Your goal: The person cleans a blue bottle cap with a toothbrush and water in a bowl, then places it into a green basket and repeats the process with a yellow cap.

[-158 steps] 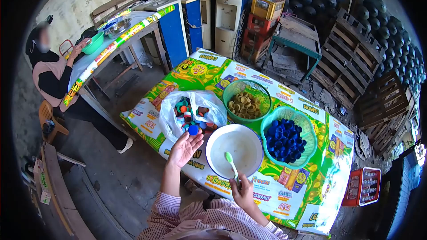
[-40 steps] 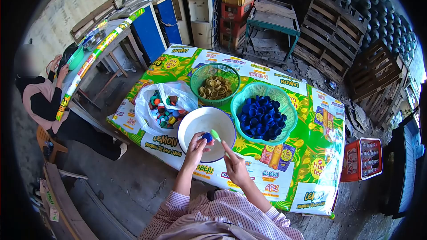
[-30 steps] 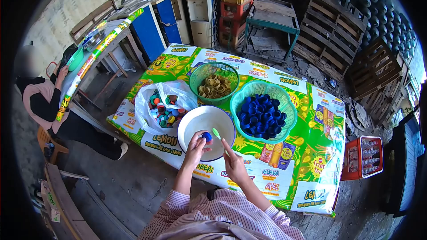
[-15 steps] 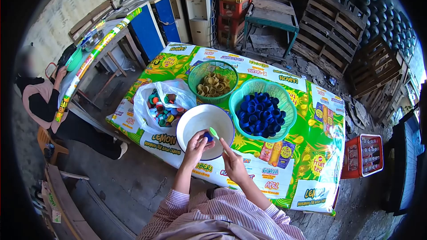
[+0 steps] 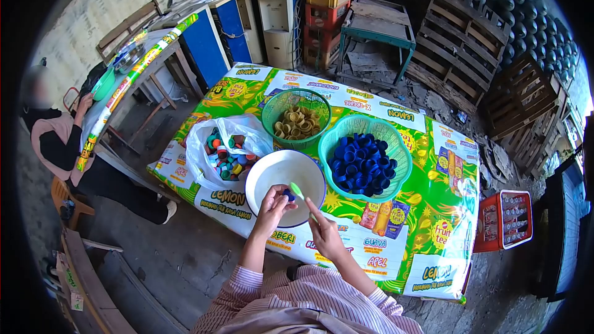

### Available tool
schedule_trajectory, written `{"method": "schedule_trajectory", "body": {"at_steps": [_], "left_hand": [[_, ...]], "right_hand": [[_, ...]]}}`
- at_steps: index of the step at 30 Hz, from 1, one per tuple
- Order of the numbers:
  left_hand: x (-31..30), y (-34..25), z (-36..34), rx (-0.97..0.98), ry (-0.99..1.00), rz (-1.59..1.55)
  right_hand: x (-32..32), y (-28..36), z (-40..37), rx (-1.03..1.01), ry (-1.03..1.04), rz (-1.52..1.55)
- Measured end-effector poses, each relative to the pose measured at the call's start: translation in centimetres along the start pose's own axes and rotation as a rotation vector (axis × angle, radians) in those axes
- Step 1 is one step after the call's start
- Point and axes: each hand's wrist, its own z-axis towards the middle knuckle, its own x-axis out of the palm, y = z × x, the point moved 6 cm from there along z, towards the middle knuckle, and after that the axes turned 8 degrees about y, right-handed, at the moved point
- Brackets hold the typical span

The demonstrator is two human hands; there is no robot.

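Blue cap (image 5: 288, 195) pinched in left fingers (image 5: 278, 196), toothbrush (image 5: 298, 192) touching

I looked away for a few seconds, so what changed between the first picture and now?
The left hand closed on the blue cap it had on its open palm beside the bag and brought it over the white bowl. The right hand lifted the toothbrush to the cap. Both baskets stayed put.
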Motion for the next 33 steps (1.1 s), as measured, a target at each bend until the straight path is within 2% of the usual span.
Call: {"method": "schedule_trajectory", "body": {"at_steps": [5,7,8,11,15,19,21,23,25,27,29,31,33], "left_hand": [[-0.4,0.6,-0.1,-0.028,0.030,-0.076],[-0.2,0.4,0.0,-0.015,0.009,-0.180],[0.0,0.2,0.0,-0.032,-0.001,-0.228],[-0.2,0.6,-0.2,-0.050,0.032,-0.326],[-0.6,0.8,-0.1,-0.061,0.001,-0.351],[-0.5,0.8,-0.3,-0.079,-0.020,-0.447],[-0.5,0.9,-0.2,-0.088,-0.017,-0.497],[-0.5,0.9,-0.2,-0.088,-0.007,-0.478],[-0.7,1.1,-0.2,-0.085,0.008,-0.446],[-0.6,1.0,-0.2,-0.077,0.022,-0.415],[-0.2,0.3,-0.6,-0.082,0.002,-0.331],[0.5,-0.2,-0.6,-0.083,0.002,-0.368],[0.5,-0.3,-0.4,-0.082,0.010,-0.398]], "right_hand": [[-1.0,-0.8,0.0,0.024,-0.062,-0.071],[-0.4,0.5,-0.1,-0.178,-0.046,-0.145],[-0.4,0.4,-0.1,-0.179,-0.047,-0.146],[-0.6,-1.4,0.0,0.079,-0.021,-0.135],[0.1,0.4,-0.2,-0.102,-0.008,-0.179],[-0.4,-0.8,0.0,0.063,-0.036,-0.148],[-0.3,-0.6,-0.1,0.050,-0.037,-0.152],[0.4,0.6,-0.3,-0.118,-0.010,-0.185],[0.6,0.5,-0.2,-0.112,0.000,-0.169],[-0.1,-0.8,0.2,0.175,0.011,-0.089],[-0.1,-0.5,0.0,0.094,-0.023,-0.099],[0.3,1.0,-0.2,-0.131,-0.025,-0.107],[0.5,1.4,-0.1,-0.146,-0.008,-0.109]]}}
